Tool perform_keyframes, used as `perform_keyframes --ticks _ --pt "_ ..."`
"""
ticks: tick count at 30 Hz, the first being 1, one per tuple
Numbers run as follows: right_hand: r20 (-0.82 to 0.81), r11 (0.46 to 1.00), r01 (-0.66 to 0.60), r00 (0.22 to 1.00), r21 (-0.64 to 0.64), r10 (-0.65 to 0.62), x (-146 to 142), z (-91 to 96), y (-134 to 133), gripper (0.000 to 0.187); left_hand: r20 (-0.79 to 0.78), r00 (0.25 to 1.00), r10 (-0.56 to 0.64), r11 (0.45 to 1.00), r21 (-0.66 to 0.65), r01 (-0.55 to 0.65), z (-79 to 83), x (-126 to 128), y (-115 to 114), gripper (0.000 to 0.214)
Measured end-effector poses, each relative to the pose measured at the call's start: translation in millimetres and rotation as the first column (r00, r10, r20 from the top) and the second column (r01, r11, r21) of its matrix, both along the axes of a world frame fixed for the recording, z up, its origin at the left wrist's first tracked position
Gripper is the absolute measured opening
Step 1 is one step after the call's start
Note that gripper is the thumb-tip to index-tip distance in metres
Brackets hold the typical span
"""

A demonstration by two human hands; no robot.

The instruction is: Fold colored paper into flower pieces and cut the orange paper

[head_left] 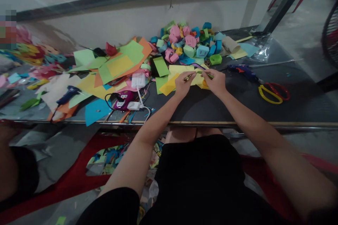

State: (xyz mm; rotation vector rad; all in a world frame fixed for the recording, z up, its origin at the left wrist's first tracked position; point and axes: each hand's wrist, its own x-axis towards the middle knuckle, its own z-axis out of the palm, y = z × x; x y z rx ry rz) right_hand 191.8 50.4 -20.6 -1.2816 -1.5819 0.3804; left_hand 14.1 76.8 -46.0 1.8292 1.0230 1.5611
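Observation:
My left hand (184, 83) and my right hand (216, 81) are close together above the table, fingers pinched. Between them is a thin green paper strip (199, 72), one end in each hand; its exact shape is partly hidden by the fingers. Yellow paper sheets (170, 83) lie just beneath and to the left of my hands. Past my fingertips, a small green folded paper piece (216, 59) sits at the edge of a heap of pink, blue, green and yellow folded paper pieces (190, 40).
Right of my hands lie a glue gun (244, 72) and red-and-yellow-handled scissors (270, 94). Coloured sheets (124, 64), a purple power strip (124, 99), a white charger (138, 80) and another glue gun (68, 95) cover the left side. Another person sits at far left.

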Motion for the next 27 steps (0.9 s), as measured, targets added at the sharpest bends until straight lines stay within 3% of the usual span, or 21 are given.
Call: perform_keyframes --ticks 8,15,27 --pt "-0.054 1.0 -0.015 0.998 -0.027 0.014 -2 -1.8 1 0.024 -0.07 0.994 -0.088 0.995 -0.047 0.085 0.3 2 -4 0.031" --pt "-0.093 0.995 -0.086 0.992 -0.046 0.081 -2 -6.5 3 0.024 -0.019 0.988 -0.153 0.982 -0.114 0.15 -4.2 3 3 0.027" --pt "-0.09 0.997 -0.079 0.993 -0.004 0.078 -1 -14.8 10 0.036 -0.084 0.99 -0.111 0.993 -0.057 0.107 -11.9 2 8 0.031"
